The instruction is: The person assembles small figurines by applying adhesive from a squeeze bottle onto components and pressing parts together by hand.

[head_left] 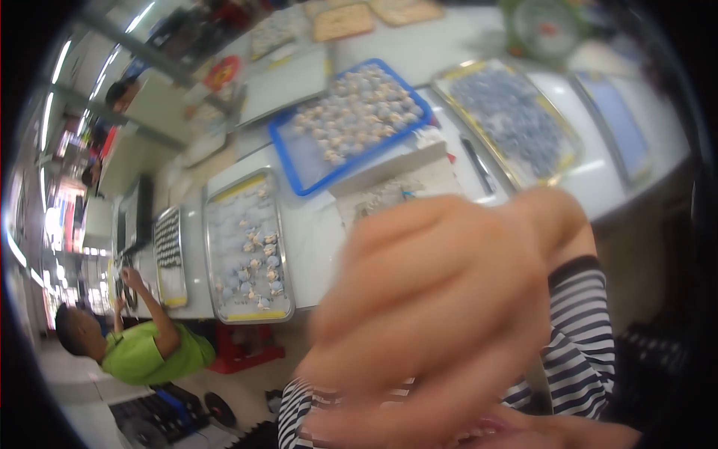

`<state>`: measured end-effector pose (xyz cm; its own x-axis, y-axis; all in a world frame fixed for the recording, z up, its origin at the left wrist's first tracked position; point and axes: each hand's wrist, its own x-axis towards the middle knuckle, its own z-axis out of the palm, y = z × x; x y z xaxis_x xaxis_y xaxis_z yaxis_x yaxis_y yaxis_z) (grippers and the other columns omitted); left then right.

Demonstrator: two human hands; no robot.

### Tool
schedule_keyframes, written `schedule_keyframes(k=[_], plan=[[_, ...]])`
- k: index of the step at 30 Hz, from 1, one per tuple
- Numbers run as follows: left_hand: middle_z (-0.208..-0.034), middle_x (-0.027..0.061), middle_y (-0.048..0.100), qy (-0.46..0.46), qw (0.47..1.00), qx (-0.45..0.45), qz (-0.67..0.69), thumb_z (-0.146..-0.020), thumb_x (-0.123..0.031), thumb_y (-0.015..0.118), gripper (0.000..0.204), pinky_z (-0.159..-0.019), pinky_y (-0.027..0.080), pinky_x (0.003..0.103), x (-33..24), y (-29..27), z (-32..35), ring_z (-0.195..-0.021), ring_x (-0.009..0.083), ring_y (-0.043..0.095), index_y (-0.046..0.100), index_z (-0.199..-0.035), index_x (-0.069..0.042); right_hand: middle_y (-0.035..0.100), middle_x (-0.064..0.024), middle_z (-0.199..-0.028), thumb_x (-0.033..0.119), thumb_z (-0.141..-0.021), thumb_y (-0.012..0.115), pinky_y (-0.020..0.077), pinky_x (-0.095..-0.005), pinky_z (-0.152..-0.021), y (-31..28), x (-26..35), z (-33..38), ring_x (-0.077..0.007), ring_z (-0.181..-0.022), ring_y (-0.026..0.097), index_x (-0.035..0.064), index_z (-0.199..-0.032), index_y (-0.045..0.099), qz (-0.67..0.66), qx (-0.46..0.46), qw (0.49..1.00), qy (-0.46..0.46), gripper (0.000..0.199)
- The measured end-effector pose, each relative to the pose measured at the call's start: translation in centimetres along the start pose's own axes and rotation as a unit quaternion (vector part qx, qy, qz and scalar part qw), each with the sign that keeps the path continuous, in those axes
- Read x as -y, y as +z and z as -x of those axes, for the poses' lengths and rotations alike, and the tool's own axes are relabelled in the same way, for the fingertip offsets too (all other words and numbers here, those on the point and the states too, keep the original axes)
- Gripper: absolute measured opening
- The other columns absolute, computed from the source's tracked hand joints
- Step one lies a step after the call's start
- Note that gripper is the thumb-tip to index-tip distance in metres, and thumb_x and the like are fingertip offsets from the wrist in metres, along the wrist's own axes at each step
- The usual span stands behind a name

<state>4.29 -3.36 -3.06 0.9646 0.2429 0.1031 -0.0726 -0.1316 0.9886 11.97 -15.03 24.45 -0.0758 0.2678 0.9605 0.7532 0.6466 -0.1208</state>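
Observation:
Close in front of the view, my right hand point(441, 292) fills the middle, blurred, with its fingers curled in. Anything inside the fingers is hidden. Its wrist bends down into a black-and-white striped sleeve point(583, 329). A second striped sleeve point(293, 411) shows at the lower left, but I cannot make out my left hand. Just beyond the right hand lies an open cardboard box point(434, 173) with small scraps. Behind it stands a blue-rimmed tray point(288, 168) of small pale blue and beige pieces.
Left of the hand is a metal tray point(254, 316) with similar pieces. At right are a dark-handled tool point(479, 166), a yellow-edged tray point(479, 135) of bluish pieces and a flat blue tray point(617, 123). A green scale point(546, 30) stands behind. A person in green point(157, 355) works at far left.

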Motion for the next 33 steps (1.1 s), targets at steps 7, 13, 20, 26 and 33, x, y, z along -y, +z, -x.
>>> schedule_keyframes(k=[7,13,20,26,33], plan=[[-0.071,-0.0006,0.056,-0.035,0.999,-0.027,0.011,-0.079,-0.003,0.061,0.022,-0.055,0.04,0.018,-2.8,1.1,-0.3,-0.062,0.0054,0.051,0.058,-0.101,-0.004,0.064,-0.0147,-0.084,0.029,-0.088,0.039,0.0483,-0.0332,-0.06,-0.9,4.5,2.2,-0.0266,-0.067,0.061,0.002,-0.071,0.066,-0.046,-0.039,0.997,0.043,0.042],[-0.064,0.0027,0.058,0.012,0.989,-0.029,-0.141,-0.078,-0.008,0.061,0.023,-0.054,0.041,0.021,-3.1,-0.4,0.7,-0.059,0.007,0.052,0.059,-0.1,-0.005,0.064,-0.0148,-0.084,0.031,-0.089,0.037,0.0483,-0.034,-0.063,-4.0,6.1,1.9,-0.027,-0.069,0.061,0.0021,-0.072,0.066,-0.118,-0.035,0.992,0.005,0.045],[-0.065,0.0046,0.061,-0.02,0.991,-0.054,-0.121,-0.076,-0.01,0.062,0.022,-0.054,0.043,0.024,-1.2,0.0,0.6,-0.056,0.0097,0.055,0.06,-0.097,-0.006,0.064,-0.015,-0.084,0.033,-0.09,0.034,0.0483,-0.035,-0.066,-2.9,5.8,0.4,-0.0274,-0.07,0.061,0.0023,-0.073,0.066,-0.176,-0.039,0.983,0.017,0.048],[-0.068,0.0051,0.061,-0.005,0.993,-0.063,-0.098,-0.076,-0.009,0.062,0.022,-0.055,0.044,0.024,-2.2,-0.4,0.7,-0.059,0.01,0.057,0.06,-0.098,-0.006,0.064,-0.0152,-0.085,0.035,-0.091,0.032,0.0483,-0.0358,-0.068,-5.4,4.7,0.1,-0.0277,-0.072,0.061,0.0024,-0.073,0.066,-0.272,-0.027,0.961,0.044,0.05],[-0.069,0.0038,0.06,-0.025,0.998,-0.049,-0.018,-0.076,-0.008,0.063,0.022,-0.055,0.043,0.022,-2.1,-1.0,1.1,-0.057,0.008,0.054,0.06,-0.098,-0.005,0.063,-0.0148,-0.092,0.037,-0.093,0.027,0.043,-0.0371,-0.084,-4.5,4.4,4.6,-0.0261,-0.085,0.06,-0.0005,-0.084,0.064,-0.138,-0.109,0.939,0.294,0.053]])
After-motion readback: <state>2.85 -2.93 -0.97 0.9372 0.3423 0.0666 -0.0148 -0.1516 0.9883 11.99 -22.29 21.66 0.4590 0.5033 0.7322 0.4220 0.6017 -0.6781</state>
